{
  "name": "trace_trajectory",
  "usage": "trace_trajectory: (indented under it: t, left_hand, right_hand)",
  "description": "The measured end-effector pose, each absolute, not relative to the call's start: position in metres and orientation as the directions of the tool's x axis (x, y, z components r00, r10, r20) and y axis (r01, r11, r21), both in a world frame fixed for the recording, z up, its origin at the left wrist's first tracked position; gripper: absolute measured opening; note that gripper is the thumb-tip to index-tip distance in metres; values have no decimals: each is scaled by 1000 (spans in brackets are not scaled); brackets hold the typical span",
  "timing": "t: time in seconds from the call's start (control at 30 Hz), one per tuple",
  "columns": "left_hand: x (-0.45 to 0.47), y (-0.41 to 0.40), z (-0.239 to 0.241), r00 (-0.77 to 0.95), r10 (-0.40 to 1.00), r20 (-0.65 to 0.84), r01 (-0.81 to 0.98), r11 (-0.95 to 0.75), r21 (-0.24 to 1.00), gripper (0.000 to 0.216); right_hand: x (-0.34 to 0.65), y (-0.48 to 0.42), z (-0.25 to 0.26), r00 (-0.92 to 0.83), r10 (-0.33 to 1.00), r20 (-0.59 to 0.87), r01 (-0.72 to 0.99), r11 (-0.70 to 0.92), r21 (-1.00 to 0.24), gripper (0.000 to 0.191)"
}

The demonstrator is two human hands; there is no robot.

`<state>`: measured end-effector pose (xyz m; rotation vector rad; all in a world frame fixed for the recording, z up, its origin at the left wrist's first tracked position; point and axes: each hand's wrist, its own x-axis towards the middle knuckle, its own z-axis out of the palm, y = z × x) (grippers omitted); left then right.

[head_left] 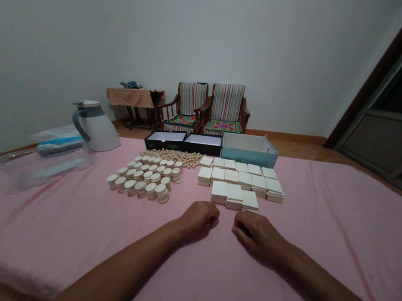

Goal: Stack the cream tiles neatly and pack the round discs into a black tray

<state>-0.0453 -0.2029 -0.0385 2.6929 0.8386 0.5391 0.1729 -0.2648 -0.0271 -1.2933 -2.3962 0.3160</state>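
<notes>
My left hand (200,218) rests on the pink tablecloth in a loose fist, and nothing shows in it. Facing it, my right hand (257,234) is also curled closed, its thumb lying below the fingers, with no object visible. A small gap separates the two. Just beyond them stand stacks of white square tiles (234,195), the nearest close to my knuckles but apart from them. To the left are rows of stacked round white discs (139,187). Behind the discs lies a spread of small wooden beads (176,157).
At the back edge sit a black two-part box (182,147) and a light blue open box (249,156). A white and grey jug (101,130) stands at the left, beside clear plastic packaging (53,165). Two wooden chairs (227,102) and a small side table (132,97) are beyond.
</notes>
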Motion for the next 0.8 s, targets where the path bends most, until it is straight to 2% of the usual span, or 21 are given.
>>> trace_trajectory:
  t: [0.47, 0.8]
  left_hand:
    - [-48, -207, -30, 811, 525, 258, 456, -844, 282, 19]
    - [-49, -211, -31, 804, 536, 258, 468, -838, 282, 19]
  right_hand:
    - [169, -263, -36, -476, 843, 249, 773, 537, -338, 14]
    - [168, -262, -40, -474, 851, 225, 784, 524, -333, 18]
